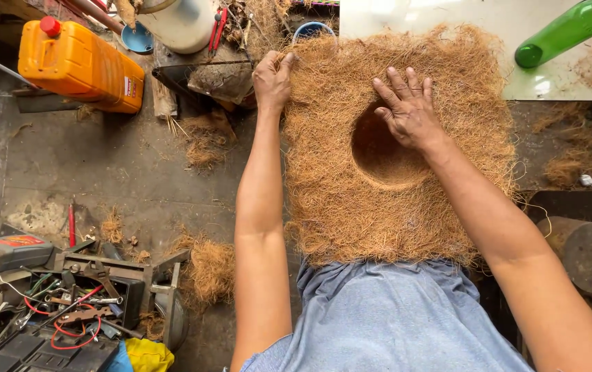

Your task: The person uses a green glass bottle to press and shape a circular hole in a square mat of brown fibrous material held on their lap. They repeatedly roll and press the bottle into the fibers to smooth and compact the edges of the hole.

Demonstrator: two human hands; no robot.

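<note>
Centre of frame: we see a square coir mat point(351, 207), brown and shaggy, with a round hollow pressed into its middle, lying over a lap in blue cloth point(392, 317). Right hand point(408, 110) rests flat at the hollow's upper rim, fingers spread wide, gripping nothing. Left hand point(272, 79) pinches the mat's upper left corner, fingers curled tight on the fibres. Upper right: green bottle point(565, 31) on a pale tabletop point(447, 17). Upper left: orange jerrycan point(79, 65) on the concrete floor point(103, 165). Lower left: open toolbox point(68, 303) with red wires. Loose coir tufts point(208, 138) lie scattered between.
</note>
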